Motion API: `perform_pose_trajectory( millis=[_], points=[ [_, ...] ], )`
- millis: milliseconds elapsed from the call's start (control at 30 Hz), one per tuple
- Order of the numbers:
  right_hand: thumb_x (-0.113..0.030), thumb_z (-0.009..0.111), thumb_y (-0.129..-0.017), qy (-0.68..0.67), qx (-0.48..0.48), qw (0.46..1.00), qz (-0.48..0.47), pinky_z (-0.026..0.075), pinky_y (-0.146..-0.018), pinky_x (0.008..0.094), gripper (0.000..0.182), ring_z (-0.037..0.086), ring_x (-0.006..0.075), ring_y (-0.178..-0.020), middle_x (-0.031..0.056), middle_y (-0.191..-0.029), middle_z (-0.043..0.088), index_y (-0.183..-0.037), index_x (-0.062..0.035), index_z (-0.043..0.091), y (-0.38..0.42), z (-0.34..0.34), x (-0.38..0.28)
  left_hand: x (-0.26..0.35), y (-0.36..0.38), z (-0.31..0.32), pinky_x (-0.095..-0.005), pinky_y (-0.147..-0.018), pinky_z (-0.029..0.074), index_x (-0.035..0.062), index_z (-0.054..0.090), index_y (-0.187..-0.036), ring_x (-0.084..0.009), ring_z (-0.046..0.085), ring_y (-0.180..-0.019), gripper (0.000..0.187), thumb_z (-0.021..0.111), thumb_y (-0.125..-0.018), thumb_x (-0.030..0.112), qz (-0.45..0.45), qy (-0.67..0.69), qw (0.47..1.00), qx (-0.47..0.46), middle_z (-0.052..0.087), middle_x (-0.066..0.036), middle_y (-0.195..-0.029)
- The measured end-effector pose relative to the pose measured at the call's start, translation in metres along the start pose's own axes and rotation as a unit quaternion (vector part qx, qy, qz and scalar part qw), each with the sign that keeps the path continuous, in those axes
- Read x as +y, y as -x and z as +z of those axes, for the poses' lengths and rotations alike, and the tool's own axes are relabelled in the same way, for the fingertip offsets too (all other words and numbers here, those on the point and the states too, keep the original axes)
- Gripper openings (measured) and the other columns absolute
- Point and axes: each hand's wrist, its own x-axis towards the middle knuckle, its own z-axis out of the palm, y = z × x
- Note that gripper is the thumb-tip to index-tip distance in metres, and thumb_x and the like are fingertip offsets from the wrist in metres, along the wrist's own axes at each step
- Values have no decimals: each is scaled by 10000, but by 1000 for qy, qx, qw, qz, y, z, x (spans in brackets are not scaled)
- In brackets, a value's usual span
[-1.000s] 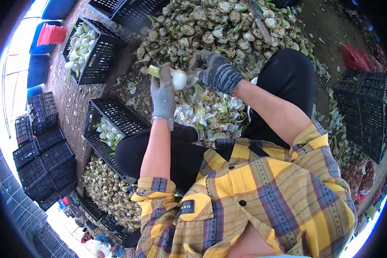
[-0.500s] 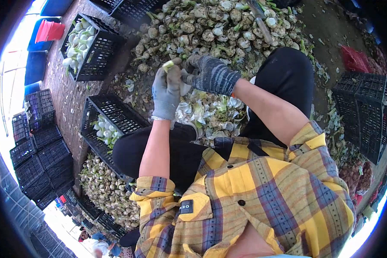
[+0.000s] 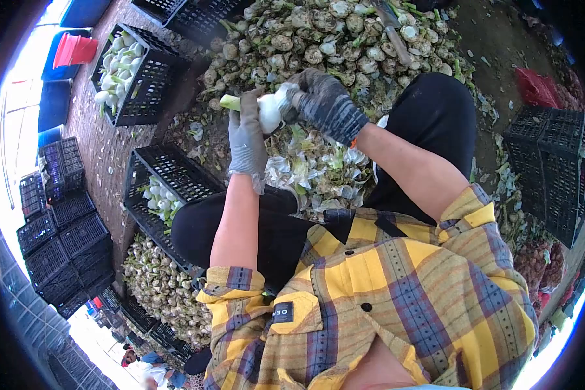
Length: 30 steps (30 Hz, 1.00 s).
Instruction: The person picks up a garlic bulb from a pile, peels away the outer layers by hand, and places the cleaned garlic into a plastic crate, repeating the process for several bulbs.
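A white bulb with a short green stem is between my two gloved hands, above the floor litter. My left hand, in a light grey glove, is closed round its stem, and the green cut end sticks out to the left. The fingers of my right hand, in a dark striped glove, are pressed together on whitish skin at the bulb's other side. Just beyond lies a large heap of soiled bulbs. Pale peelings are scattered below my hands.
A crate of white bulbs stands upper left, another crate beside my left knee. More bulbs are heaped lower left. Stacked black crates stand far left, others at right. A handled tool rests on the heap. A person is at the lower left.
The bulb has come into clear view as my hands turned and moved slightly apart. The stem end now points left, and my right hand has shifted a little.
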Motion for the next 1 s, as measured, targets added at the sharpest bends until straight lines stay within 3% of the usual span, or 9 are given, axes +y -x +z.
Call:
perform_pose_trajectory(
  millis=[67, 233, 333, 467, 600, 667, 700, 833, 1000],
  points=[
    [-235, 610, -771, -139, 42, 986, 87, 469, -702, 396, 337, 593, 352, -758, 236, -818, 616, -932, 58, 571, -3, 1, -2, 3, -3, -1, -302, -718, 493, 46, 524, -1111, -153, 579, -842, 449, 500, -867, 423, -31, 58, 998, 4, 573, -72, -968],
    [-53, 503, -864, -45, 110, 988, 95, 526, -595, 291, 161, 625, 187, -703, 119, -861, 620, -1006, 19, 522, -20, -6, 28, 1, -13, -10, -287, -634, 499, 66, 523, -1129, -158, 583, -813, 413, 503, -873, 390, -40, 152, 988, 8, 571, -72, -991],
    [-63, 508, -859, -221, 167, 956, 95, 511, -578, 285, 147, 612, 180, -673, 107, -822, 619, -984, 9, 534, -22, -18, 13, -4, -25, -31, -368, -671, 510, 71, 541, -1063, -199, 591, -822, 340, 460, -891, 354, -62, 221, 973, -16, 598, -71, -942],
    [-147, 513, -877, 133, -40, 985, 102, 497, -576, 317, 239, 608, 189, -669, 119, -764, 613, -1060, 5, 535, -9, -16, -23, 10, -13, -24, -353, -651, 512, 56, 548, -1008, -210, 598, -727, 334, 431, -904, 351, -52, 250, 967, 25, 608, -81, -867],
    [-280, 474, -905, 524, -181, 803, -218, 519, -632, 380, 312, 652, 252, -725, 157, -828, 637, -1107, -62, 564, -9, -8, -6, 9, -2, -21, -311, -661, 504, 15, 568, -971, -186, 599, -762, 414, 427, -915, 400, 0, 149, 989, -20, 602, -80, -887],
    [-330, 479, -906, 183, -202, 955, 114, 523, -610, 367, 369, 654, 223, -689, 138, -806, 640, -1150, -60, 542, -3, -5, -31, 6, -2, -18, -290, -649, 490, 9, 576, -1013, -163, 587, -724, 580, 411, -890, 552, 59, 46, 996, -40, 603, -80, -828],
    [-354, 482, -907, -12, -192, 942, 273, 526, -599, 360, 400, 655, 208, -670, 128, -795, 641, -1172, -59, 531, 0, -3, -46, 7, -1, -16, -274, -673, 481, 3, 582, -1012, -147, 580, -758, 562, 431, -893, 531, 71, 21, 996, -55, 604, -71, -866],
    [-375, 633, -816, 5, -246, 932, 266, 555, -573, 318, 458, 649, 206, -670, 117, -861, 637, -1066, 3, 570, -6, -4, -18, 1, 5, -18, -241, -740, 447, 3, 607, -1033, -95, 542, -848, 484, 488, -906, 454, 83, -29, 989, -117, 607, -43, -974],
    [-284, 638, -826, 24, -256, 962, 94, 543, -584, 307, 371, 640, 162, -710, 111, -845, 638, -1041, 12, 573, -8, -11, -4, -1, 4, -15, -235, -793, 426, 8, 608, -1041, -99, 539, -893, 464, 482, -914, 436, 147, -85, 974, -149, 610, -52, -1015]
  ],
)
